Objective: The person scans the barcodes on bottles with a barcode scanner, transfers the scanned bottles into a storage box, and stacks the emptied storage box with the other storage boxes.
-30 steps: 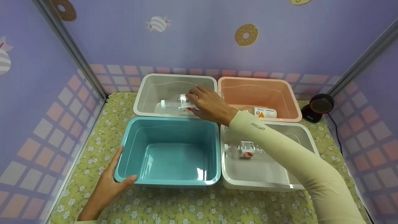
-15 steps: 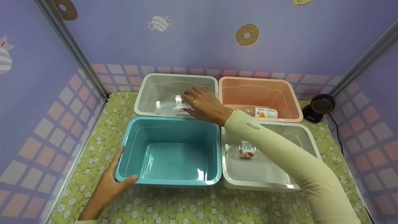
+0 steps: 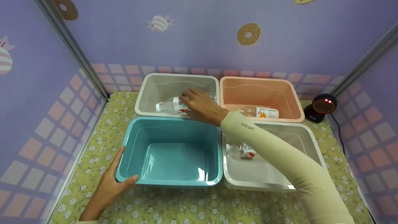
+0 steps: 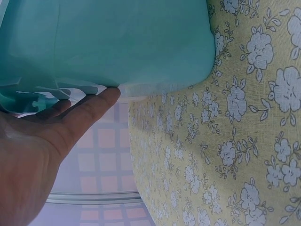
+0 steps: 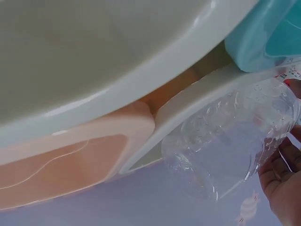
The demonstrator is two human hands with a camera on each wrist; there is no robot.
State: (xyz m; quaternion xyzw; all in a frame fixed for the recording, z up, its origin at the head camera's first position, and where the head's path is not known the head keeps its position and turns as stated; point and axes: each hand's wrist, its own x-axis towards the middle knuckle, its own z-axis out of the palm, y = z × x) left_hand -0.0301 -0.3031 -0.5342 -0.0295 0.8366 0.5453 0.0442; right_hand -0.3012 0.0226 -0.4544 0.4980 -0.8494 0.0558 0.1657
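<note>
My right hand point(image 3: 203, 105) grips a clear plastic bottle point(image 3: 168, 105) with a white cap and a red-and-white label. The bottle lies on its side at the back left grey bin point(image 3: 178, 75), cap to the left. In the right wrist view, the ribbed bottom of the bottle point(image 5: 221, 141) shows close to the bin rims, the fingers around its label end. My left hand point(image 3: 105, 185) touches the near left corner of the teal bin point(image 3: 178, 181), thumb by the front rim. Seen from the left wrist, its fingers point(image 4: 96, 106) lie straight against the bin's side.
A pink bin point(image 3: 258, 79) at the back right holds a bottle point(image 3: 266, 112) with a white label. Another clear bottle point(image 3: 247, 153) lies in the front right white bin point(image 3: 258, 185), partly under my sleeve. A black scanner-like device point(image 3: 323, 104) with a cord stands far right.
The right hand and its bottle have shifted slightly left and down within the head view. Red lights now show on the black device. The left hand stays at the teal bin.
</note>
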